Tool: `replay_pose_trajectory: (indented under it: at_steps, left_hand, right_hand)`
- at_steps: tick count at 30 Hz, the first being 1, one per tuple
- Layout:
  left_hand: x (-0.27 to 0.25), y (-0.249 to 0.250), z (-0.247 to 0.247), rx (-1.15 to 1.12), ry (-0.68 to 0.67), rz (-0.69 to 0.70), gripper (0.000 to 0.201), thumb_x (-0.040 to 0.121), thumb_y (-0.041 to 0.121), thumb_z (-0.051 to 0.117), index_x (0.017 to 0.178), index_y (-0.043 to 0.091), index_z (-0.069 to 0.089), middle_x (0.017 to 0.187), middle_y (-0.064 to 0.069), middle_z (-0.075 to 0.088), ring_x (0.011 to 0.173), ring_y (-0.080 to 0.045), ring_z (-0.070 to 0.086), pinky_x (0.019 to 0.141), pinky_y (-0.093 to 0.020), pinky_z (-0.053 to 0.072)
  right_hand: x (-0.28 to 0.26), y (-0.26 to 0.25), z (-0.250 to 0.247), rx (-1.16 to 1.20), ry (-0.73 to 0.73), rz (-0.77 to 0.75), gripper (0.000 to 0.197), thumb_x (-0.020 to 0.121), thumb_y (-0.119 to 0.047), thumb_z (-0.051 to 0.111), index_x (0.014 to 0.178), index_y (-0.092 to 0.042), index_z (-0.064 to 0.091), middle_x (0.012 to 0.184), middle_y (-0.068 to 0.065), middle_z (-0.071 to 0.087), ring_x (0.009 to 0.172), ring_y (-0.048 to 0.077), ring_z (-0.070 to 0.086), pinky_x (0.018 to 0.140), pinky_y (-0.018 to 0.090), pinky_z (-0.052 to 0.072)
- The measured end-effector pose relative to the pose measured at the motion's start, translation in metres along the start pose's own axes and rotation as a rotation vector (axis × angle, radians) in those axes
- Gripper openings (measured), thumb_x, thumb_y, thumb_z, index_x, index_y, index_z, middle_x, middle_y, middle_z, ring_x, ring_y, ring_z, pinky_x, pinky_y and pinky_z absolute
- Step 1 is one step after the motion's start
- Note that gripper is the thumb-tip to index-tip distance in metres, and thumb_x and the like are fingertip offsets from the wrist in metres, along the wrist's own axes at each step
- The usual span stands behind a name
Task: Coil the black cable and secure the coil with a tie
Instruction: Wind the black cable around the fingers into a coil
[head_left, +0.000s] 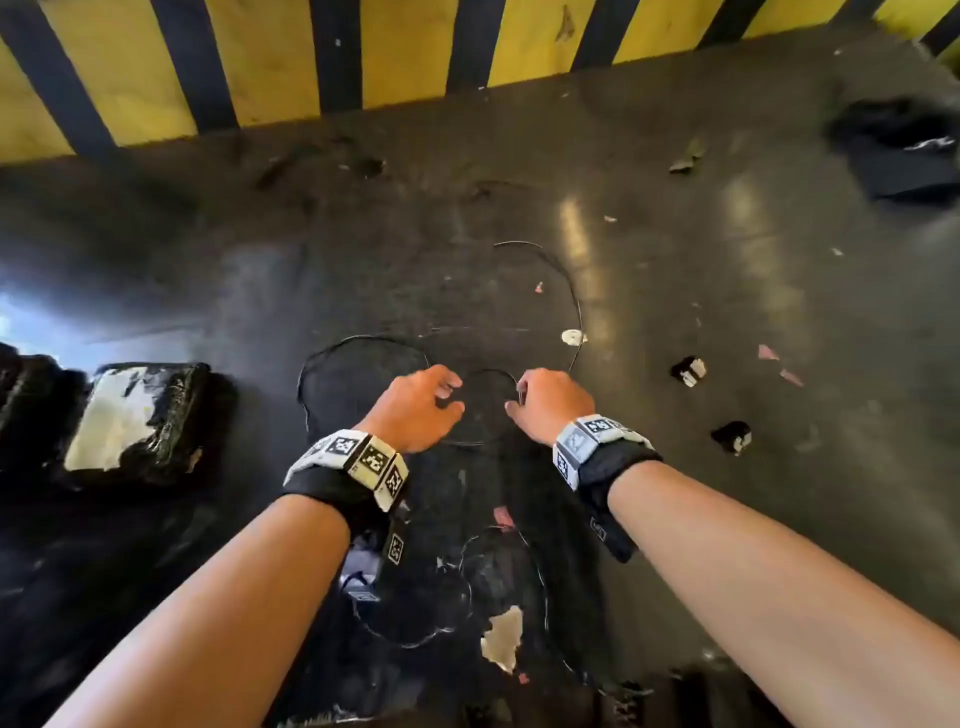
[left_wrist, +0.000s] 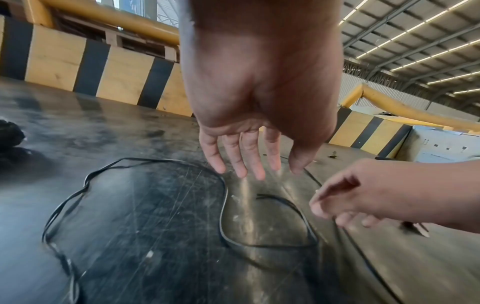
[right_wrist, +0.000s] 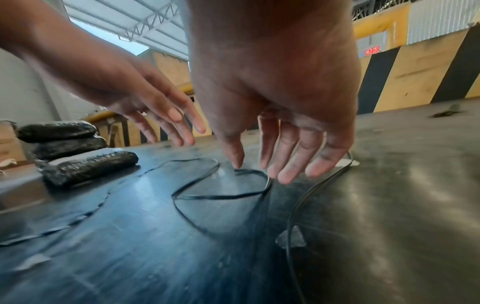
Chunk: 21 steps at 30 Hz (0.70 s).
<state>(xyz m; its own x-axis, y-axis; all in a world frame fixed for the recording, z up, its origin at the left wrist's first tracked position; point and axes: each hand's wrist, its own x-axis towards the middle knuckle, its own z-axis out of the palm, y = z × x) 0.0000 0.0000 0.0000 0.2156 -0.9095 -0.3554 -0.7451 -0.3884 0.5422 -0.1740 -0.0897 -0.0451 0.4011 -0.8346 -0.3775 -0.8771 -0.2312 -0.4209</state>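
Note:
The thin black cable lies in loose loops on the dark tabletop: a large loop at the left, a small loop between my hands and a long arc to the right. My left hand hovers over the spot where the large and small loops meet, fingers straight and pointing down, holding nothing. My right hand hangs over the right side of the small loop with relaxed fingers, tips just above the cable. No tie is recognisable in any view.
Black wrapped bundles are stacked at the left. Two small black-and-white pieces lie to the right, and a dark heap sits far right. A yellow-and-black striped board lines the far edge. Paper scraps dot the surface.

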Motion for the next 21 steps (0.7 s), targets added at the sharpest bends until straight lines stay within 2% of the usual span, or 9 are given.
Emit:
replay_pose_trajectory:
  at_steps: [3, 5, 8, 10, 13, 15, 16, 18, 21]
  left_hand:
    - [0.004, -0.018, 0.003, -0.021, -0.006, -0.018, 0.04, 0.094, 0.029, 0.066, 0.133, 0.02, 0.06, 0.117, 0.001, 0.068, 0.106, -0.017, 0.063, 0.1, -0.031, 0.049]
    - [0.002, -0.028, 0.005, -0.027, -0.021, -0.021, 0.041, 0.094, 0.03, 0.067, 0.134, 0.021, 0.059, 0.118, 0.001, 0.068, 0.108, -0.017, 0.064, 0.101, -0.03, 0.049]
    - [0.002, -0.042, 0.0, -0.042, -0.03, -0.024, 0.043, 0.095, 0.032, 0.066, 0.135, 0.02, 0.059, 0.123, -0.001, 0.069, 0.114, -0.021, 0.064, 0.104, -0.037, 0.049]
    - [0.002, -0.046, -0.004, -0.034, -0.051, -0.047, 0.044, 0.096, 0.033, 0.064, 0.137, 0.02, 0.057, 0.127, -0.002, 0.067, 0.116, -0.022, 0.063, 0.105, -0.038, 0.049]
    - [-0.001, -0.043, -0.012, -0.071, -0.053, -0.048, 0.048, 0.098, 0.037, 0.061, 0.142, 0.02, 0.053, 0.13, -0.001, 0.063, 0.113, -0.02, 0.064, 0.104, -0.036, 0.049]
    - [-0.006, -0.037, -0.023, -0.138, -0.085, -0.017, 0.043, 0.1, 0.033, 0.059, 0.141, 0.02, 0.055, 0.127, 0.002, 0.067, 0.112, -0.018, 0.066, 0.102, -0.032, 0.05]
    - [-0.009, -0.033, -0.031, -0.177, -0.142, 0.004, 0.038, 0.102, 0.027, 0.055, 0.139, 0.021, 0.057, 0.125, 0.002, 0.07, 0.112, -0.017, 0.067, 0.097, -0.029, 0.051]
    - [-0.02, -0.023, -0.047, -0.273, -0.286, 0.037, 0.035, 0.105, 0.016, 0.045, 0.134, 0.022, 0.063, 0.122, 0.0, 0.073, 0.112, -0.017, 0.069, 0.09, -0.024, 0.051]
    - [-0.042, -0.004, -0.068, -0.374, -0.367, 0.078, 0.035, 0.109, 0.021, 0.038, 0.121, 0.024, 0.071, 0.115, 0.002, 0.076, 0.107, -0.012, 0.071, 0.095, -0.033, 0.051]
  right_hand:
    - [0.018, -0.008, 0.017, -0.138, 0.082, 0.061, 0.035, 0.091, -0.043, 0.061, 0.115, -0.018, 0.063, 0.121, 0.006, 0.066, 0.114, 0.032, 0.064, 0.097, 0.046, 0.045]
    - [0.023, -0.011, 0.026, -0.158, 0.16, 0.089, 0.029, 0.093, -0.036, 0.06, 0.115, -0.017, 0.063, 0.12, 0.005, 0.066, 0.114, 0.031, 0.063, 0.098, 0.046, 0.041]
    - [0.029, -0.015, 0.032, -0.156, 0.145, 0.093, 0.018, 0.095, -0.025, 0.055, 0.108, -0.017, 0.066, 0.114, 0.007, 0.07, 0.11, 0.032, 0.066, 0.097, 0.045, 0.045]
    - [0.029, -0.018, 0.031, -0.087, 0.114, 0.064, 0.017, 0.096, -0.026, 0.054, 0.105, -0.018, 0.066, 0.11, 0.009, 0.072, 0.104, 0.034, 0.068, 0.091, 0.043, 0.052]
    - [0.017, -0.023, 0.018, 0.101, 0.076, -0.099, 0.01, 0.096, -0.028, 0.057, 0.1, -0.02, 0.061, 0.096, 0.008, 0.073, 0.088, 0.034, 0.068, 0.077, 0.043, 0.057]
    - [0.006, -0.027, 0.0, 0.17, 0.08, -0.269, 0.002, 0.094, -0.022, 0.061, 0.096, -0.022, 0.06, 0.089, 0.001, 0.072, 0.081, 0.027, 0.067, 0.075, 0.044, 0.056]
    - [0.0, -0.029, -0.01, 0.192, 0.096, -0.35, 0.005, 0.093, -0.018, 0.063, 0.096, -0.022, 0.061, 0.09, -0.003, 0.073, 0.083, 0.022, 0.068, 0.077, 0.042, 0.056]
    - [-0.011, -0.034, -0.033, 0.238, 0.123, -0.475, 0.013, 0.092, -0.014, 0.067, 0.103, -0.022, 0.068, 0.097, -0.009, 0.077, 0.092, 0.01, 0.072, 0.086, 0.032, 0.056]
    - [-0.027, -0.044, -0.068, 0.293, 0.182, -0.613, 0.016, 0.088, -0.01, 0.074, 0.102, -0.018, 0.078, 0.097, -0.008, 0.079, 0.091, 0.001, 0.071, 0.085, 0.012, 0.051]
